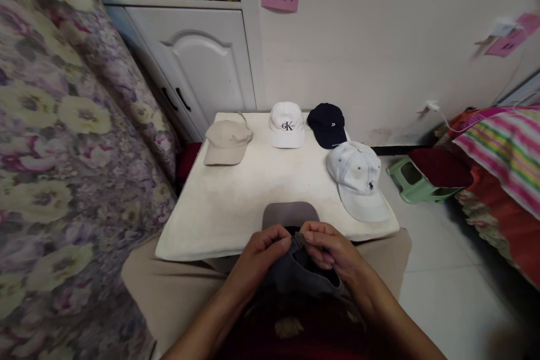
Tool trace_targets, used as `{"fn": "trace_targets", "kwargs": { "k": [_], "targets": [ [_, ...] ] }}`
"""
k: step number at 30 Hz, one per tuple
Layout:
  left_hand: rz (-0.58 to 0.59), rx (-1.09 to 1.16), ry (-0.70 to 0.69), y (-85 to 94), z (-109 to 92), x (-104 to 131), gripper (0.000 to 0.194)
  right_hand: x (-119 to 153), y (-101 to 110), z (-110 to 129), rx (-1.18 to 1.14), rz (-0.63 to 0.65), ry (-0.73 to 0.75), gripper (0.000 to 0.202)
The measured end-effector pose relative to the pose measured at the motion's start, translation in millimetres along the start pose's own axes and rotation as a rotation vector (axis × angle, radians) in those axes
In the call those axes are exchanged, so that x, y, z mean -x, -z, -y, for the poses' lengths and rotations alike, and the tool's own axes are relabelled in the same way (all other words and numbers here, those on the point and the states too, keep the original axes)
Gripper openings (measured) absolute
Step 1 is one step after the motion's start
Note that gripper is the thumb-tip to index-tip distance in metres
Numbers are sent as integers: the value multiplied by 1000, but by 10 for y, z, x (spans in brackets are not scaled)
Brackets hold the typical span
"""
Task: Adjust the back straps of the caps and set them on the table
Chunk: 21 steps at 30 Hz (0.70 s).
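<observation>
A dark grey cap [291, 215] is between my hands at the table's near edge, its brim pointing away from me onto the cloth. My left hand [265, 250] pinches the cap's back strap from the left. On the other side, my right hand [331, 247] grips the strap near its buckle. The buckle itself is partly covered by my fingers. Around the table lie a beige cap [228, 139] at the left, a white cap [287, 125] with dark letters at the back, a navy cap [326, 125] beside it, and a pale blue cap [358, 177] at the right.
The caps rest on a small table with a cream cover [198, 219]. A floral curtain [63, 169] hangs at the left, before a white cabinet [202, 50]. To the right stand a green stool [409, 180] and a bed with a striped cover [506, 146].
</observation>
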<state>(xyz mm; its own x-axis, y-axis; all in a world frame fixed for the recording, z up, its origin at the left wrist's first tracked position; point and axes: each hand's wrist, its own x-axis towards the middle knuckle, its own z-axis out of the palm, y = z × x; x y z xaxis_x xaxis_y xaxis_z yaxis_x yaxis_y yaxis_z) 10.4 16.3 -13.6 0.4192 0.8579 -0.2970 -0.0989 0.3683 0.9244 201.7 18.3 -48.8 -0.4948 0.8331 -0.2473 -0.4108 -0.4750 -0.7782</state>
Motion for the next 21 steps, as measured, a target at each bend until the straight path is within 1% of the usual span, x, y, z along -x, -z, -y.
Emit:
{"fn": "trace_targets", "kwargs": {
  "k": [9, 12, 15, 17, 19, 21],
  "targets": [
    [3, -50, 6, -22, -30, -6, 30, -16, 71, -21, -60, 92, -74, 23],
    [1, -48, 16, -28, -37, -11, 29, -26, 81, -42, -14, 82, -56, 25],
    [14, -78, 15, -27, -46, -17, 27, -37, 104, -49, 81, 52, 7, 27],
    [22, -116, -6, -23, -54, -19, 26, -36, 124, -28, 148, 57, 38, 25],
    [26, -143, -30, -21, -63, -17, 25, -27, 134, 10, 182, 87, 25, 23],
    [36, -141, -31, -22, -69, -10, 25, -14, 124, 53, 158, 108, -14, 23]
  ]
}}
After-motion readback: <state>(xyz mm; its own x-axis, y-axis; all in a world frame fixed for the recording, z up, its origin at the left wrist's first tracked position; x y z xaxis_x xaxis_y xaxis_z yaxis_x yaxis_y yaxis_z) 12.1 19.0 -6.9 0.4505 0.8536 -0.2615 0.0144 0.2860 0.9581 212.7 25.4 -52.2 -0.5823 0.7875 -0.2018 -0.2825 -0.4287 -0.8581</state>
